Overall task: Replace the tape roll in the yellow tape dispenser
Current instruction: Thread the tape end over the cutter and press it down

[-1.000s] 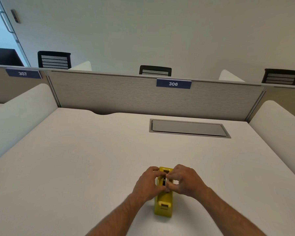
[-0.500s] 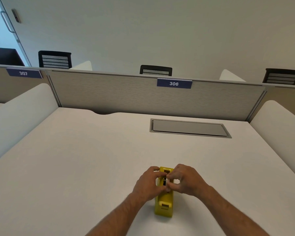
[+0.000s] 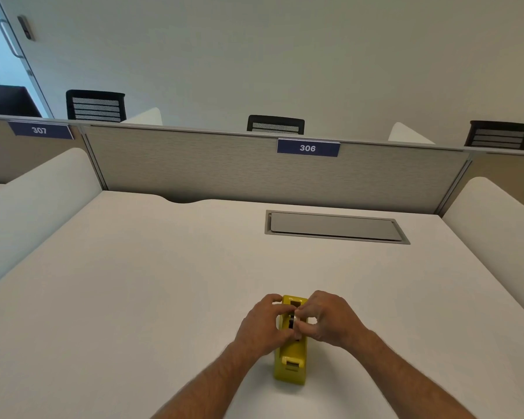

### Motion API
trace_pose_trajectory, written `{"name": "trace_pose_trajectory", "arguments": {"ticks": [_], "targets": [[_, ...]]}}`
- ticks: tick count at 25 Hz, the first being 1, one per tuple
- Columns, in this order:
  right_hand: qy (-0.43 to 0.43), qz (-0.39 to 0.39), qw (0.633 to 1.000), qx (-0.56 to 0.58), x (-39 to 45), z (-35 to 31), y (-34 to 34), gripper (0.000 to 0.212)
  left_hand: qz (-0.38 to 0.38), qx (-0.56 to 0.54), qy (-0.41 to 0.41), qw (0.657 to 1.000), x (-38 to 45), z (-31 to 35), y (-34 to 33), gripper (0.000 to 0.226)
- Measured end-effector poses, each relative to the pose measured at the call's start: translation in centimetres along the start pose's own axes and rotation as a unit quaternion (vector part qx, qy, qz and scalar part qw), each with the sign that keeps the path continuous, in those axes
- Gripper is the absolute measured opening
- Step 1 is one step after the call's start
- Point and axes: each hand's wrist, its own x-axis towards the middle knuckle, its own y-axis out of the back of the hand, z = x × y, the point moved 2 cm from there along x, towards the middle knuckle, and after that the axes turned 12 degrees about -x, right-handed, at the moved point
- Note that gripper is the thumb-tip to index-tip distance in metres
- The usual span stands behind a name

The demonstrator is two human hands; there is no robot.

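A yellow tape dispenser (image 3: 291, 362) stands on the white desk (image 3: 164, 282), its cutter end toward me. My left hand (image 3: 262, 323) grips its left side, thumb and fingers curled over the top. My right hand (image 3: 327, 320) pinches a small whitish part at the roll slot (image 3: 291, 322) in the dispenser's middle. A dark piece shows in the slot between my fingertips; the tape roll itself is mostly hidden by both hands.
A grey cable-hatch lid (image 3: 335, 226) is set into the desk behind the dispenser. A fabric partition with a "306" label (image 3: 308, 148) closes the back. White curved side screens stand left (image 3: 34, 204) and right (image 3: 496, 219). Black chair backs rise beyond.
Both hands stay on the dispenser with only slight finger shifts at the roll slot. The dispenser has not moved.
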Motion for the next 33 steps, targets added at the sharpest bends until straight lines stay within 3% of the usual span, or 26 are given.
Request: {"name": "trace_pose_trajectory", "arguments": {"ticks": [11, 23, 33], "targets": [[-0.02, 0.027, 0.999, 0.028, -0.36, -0.25, -0.07, 0.021, -0.002, 0.01, -0.011, 1.0, -0.16, -0.22, -0.01, 0.064], [-0.094, -0.007, 0.989, 0.111, 0.12, -0.24, -0.46, 0.016, -0.002, 0.019, -0.007, 1.0, -0.16, 0.11, 0.02, 0.058], [-0.097, -0.019, 0.986, 0.136, 0.0, -0.24, -0.31, 0.011, 0.0, 0.008, -0.001, 1.0, 0.08, 0.2, 0.14, 0.059]]}}
